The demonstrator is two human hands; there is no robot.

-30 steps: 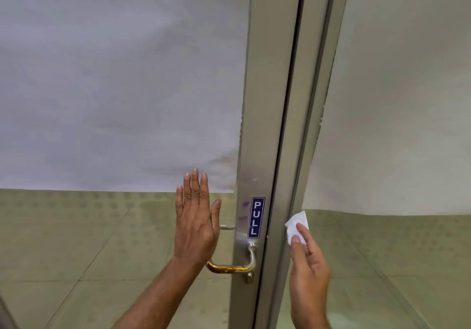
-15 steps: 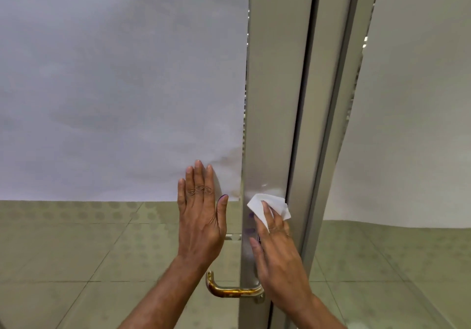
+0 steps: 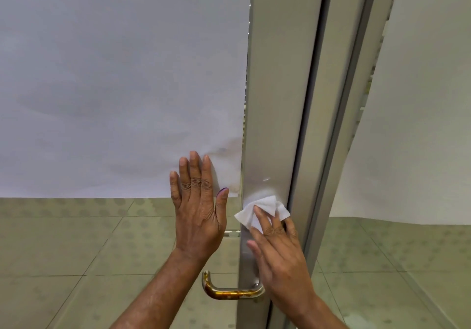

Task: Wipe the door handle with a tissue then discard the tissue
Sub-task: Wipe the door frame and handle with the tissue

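Observation:
A brass-coloured lever door handle (image 3: 229,293) sticks out leftward from the metal door stile (image 3: 275,99) near the bottom of the view. My right hand (image 3: 277,257) presses a white folded tissue (image 3: 262,210) flat against the stile, above the handle, covering the spot where a label sits. My left hand (image 3: 198,209) lies flat with fingers spread on the glass door pane (image 3: 114,239), just left of the stile and above the handle. Neither hand touches the handle.
The upper glass is covered by white frosted film (image 3: 114,74). A second frame post (image 3: 356,99) and another glass panel (image 3: 420,125) stand to the right. Greenish tiled floor (image 3: 51,277) shows through the lower glass.
My right hand carried the tissue from the right of the door frame onto the stile, covering the PULL label. The view has moved closer; my left hand stays on the glass.

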